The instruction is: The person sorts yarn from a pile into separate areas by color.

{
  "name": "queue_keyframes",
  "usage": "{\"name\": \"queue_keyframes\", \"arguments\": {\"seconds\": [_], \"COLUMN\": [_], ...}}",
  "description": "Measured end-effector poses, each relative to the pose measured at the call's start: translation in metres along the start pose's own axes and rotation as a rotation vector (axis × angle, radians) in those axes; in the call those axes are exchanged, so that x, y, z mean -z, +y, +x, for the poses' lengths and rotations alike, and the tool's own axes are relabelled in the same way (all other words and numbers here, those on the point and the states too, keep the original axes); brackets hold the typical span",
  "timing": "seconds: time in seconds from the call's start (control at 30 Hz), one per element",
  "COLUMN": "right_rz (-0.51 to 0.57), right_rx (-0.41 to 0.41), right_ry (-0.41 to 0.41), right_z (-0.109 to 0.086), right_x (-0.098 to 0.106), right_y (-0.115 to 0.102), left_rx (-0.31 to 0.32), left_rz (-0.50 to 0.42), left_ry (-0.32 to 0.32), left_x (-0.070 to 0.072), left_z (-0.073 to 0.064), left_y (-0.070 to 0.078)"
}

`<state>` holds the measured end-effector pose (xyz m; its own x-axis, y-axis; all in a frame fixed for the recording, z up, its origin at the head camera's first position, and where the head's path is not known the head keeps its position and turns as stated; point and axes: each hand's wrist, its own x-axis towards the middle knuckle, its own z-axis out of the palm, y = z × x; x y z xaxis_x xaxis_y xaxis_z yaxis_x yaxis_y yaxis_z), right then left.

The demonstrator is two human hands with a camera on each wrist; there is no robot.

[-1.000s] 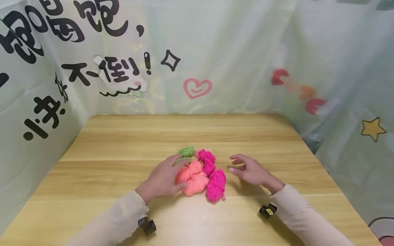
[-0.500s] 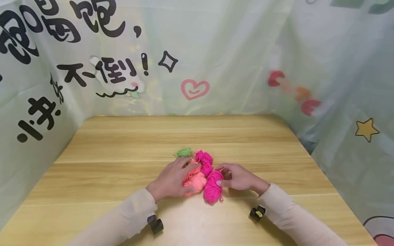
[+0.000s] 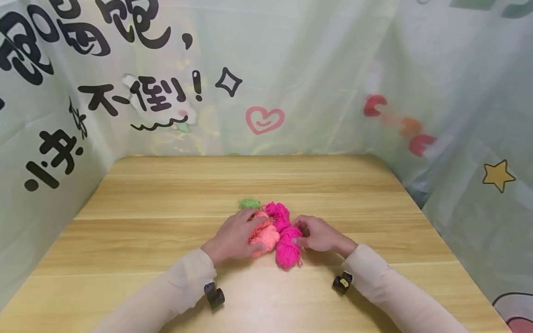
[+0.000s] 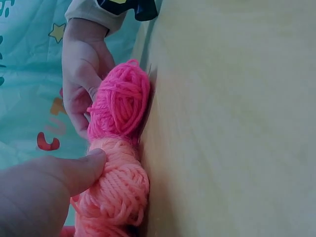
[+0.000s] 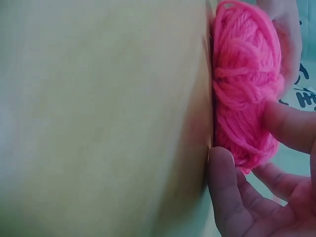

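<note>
Balls of yarn lie bunched together mid-table. My left hand (image 3: 235, 236) grips coral yarn (image 3: 266, 238) from the left; in the left wrist view its thumb presses the coral strands (image 4: 118, 192). On the other side, my right hand (image 3: 325, 236) holds the nearer hot-pink yarn ball (image 3: 288, 252), thumb and fingers at its right side. The right wrist view shows fingertips at the base and side of this pink ball (image 5: 247, 84), which stands against the coral yarn. Behind it lies another hot-pink bundle (image 3: 278, 215). Part of the coral yarn is hidden under my left hand.
A small green yarn bundle (image 3: 250, 203) lies just beyond my left fingers. The wood-grain table (image 3: 166, 185) is enclosed at the back and sides by a printed fabric curtain (image 3: 316, 92). Each wrist carries a small black camera (image 3: 214, 296).
My left hand has shifted right over the coral yarn, hiding more of it and a second bit of green yarn. My right hand has moved left, from apart to the nearer pink ball.
</note>
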<state>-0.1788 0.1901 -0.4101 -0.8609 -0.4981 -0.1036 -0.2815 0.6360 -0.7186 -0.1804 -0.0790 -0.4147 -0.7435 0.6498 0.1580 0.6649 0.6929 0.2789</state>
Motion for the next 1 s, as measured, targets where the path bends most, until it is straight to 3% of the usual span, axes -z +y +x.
{"name": "queue_keyframes", "arguments": {"seconds": [0.37, 0.6, 1.0], "right_rz": [0.089, 0.116, 0.161], "right_rx": [-0.076, -0.081, -0.096], "right_ry": [0.02, 0.014, 0.032], "right_z": [0.012, 0.01, 0.012], "right_x": [0.009, 0.006, 0.016], "right_y": [0.005, 0.003, 0.002], "left_rx": [0.038, 0.052, 0.026], "left_rz": [0.026, -0.015, -0.006], "left_ry": [-0.011, -0.035, 0.011], "left_x": [0.008, 0.007, 0.011], "left_z": [0.008, 0.003, 0.009], "left_y": [-0.003, -0.002, -0.001]}}
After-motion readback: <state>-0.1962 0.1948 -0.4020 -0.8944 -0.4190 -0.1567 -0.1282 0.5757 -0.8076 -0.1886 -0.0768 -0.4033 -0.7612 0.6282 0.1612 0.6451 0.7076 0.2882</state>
